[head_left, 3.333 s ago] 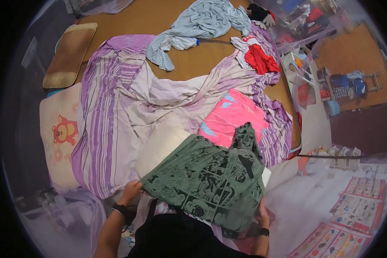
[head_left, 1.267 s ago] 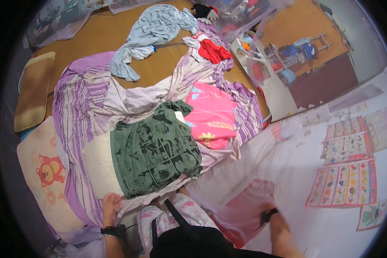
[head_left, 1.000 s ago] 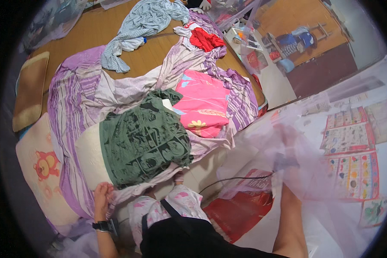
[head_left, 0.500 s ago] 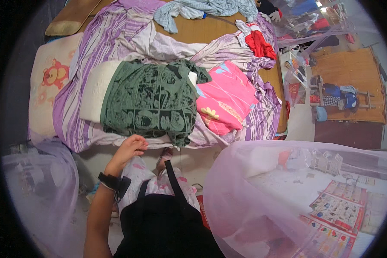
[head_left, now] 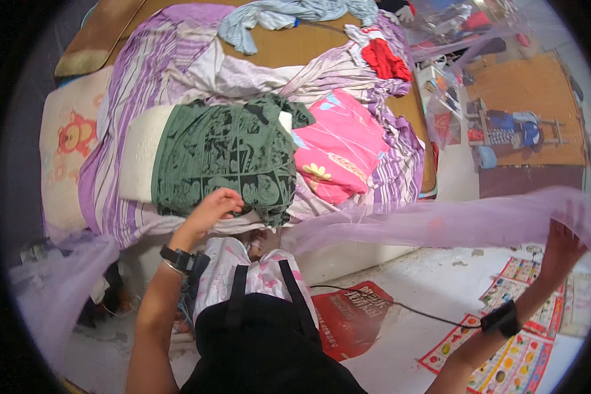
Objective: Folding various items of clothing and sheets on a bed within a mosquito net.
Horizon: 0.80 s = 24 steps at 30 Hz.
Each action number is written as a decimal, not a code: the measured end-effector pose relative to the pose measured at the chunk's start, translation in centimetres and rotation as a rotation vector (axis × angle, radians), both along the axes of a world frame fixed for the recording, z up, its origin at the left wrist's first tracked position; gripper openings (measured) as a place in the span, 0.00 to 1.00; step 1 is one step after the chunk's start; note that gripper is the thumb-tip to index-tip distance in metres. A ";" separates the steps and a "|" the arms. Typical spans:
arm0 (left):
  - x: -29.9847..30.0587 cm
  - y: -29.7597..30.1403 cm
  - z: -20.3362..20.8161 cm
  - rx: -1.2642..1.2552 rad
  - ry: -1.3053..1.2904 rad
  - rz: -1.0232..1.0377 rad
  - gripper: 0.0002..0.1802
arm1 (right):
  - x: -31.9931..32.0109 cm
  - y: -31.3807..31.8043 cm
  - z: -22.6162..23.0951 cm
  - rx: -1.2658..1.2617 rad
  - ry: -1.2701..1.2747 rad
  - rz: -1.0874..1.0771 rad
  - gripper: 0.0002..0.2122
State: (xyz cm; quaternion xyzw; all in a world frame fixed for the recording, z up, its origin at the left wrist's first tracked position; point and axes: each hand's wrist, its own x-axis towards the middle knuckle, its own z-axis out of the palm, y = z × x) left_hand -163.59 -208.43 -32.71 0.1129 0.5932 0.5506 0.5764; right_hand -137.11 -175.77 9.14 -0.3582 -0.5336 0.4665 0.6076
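On the bed lies a dark green printed shirt (head_left: 226, 154), spread over a white pillow (head_left: 138, 157). My left hand (head_left: 220, 205) hovers at the shirt's near edge, its fingers loosely bent and apart with nothing in them. Far out to the right, my right hand (head_left: 563, 240) is raised against a sheer pink-purple mosquito net (head_left: 433, 220). Its fingers appear stretched out and are partly veiled by the mesh. The net runs in a gathered band from that hand toward the bed's near side. A pink flowered pillow (head_left: 341, 148) rests right of the shirt.
A striped purple sheet (head_left: 128, 85) lies crumpled on the bed. Red cloth (head_left: 385, 59) and a pale blue garment (head_left: 302, 13) sit farther back. Left is a bear-print pillow (head_left: 75, 134). On the floor are a red mat (head_left: 351, 318), a black cable (head_left: 430, 313) and picture posters (head_left: 499, 358).
My right arm has come into view and the net has swung up and to the right, uncovering the floor, red mat and cable. My left hand has moved right, over the shirt's edge.
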 end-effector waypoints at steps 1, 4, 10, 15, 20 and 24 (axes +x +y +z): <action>0.3 1.8 0.3 0.062 -0.012 -0.068 0.11 | -0.8 0.4 0.0 -0.086 -0.006 0.010 0.31; 2.0 6.8 0.6 0.308 0.053 -0.226 0.14 | -0.5 7.3 -2.9 -0.161 -0.218 1.113 0.28; 6.6 17.1 9.0 0.413 0.401 -0.417 0.38 | -13.3 -0.2 -9.3 -0.172 -0.637 0.976 0.30; 8.7 21.8 10.3 0.538 0.434 -0.134 0.33 | -11.2 -3.0 -13.4 0.112 -1.192 1.548 0.19; 8.7 24.3 9.5 0.307 0.288 0.136 0.25 | 1.5 2.1 -16.8 0.207 -0.981 1.425 0.19; 9.4 21.5 6.0 0.105 0.346 0.281 0.34 | 16.8 9.0 -21.5 -0.305 -0.465 1.080 0.19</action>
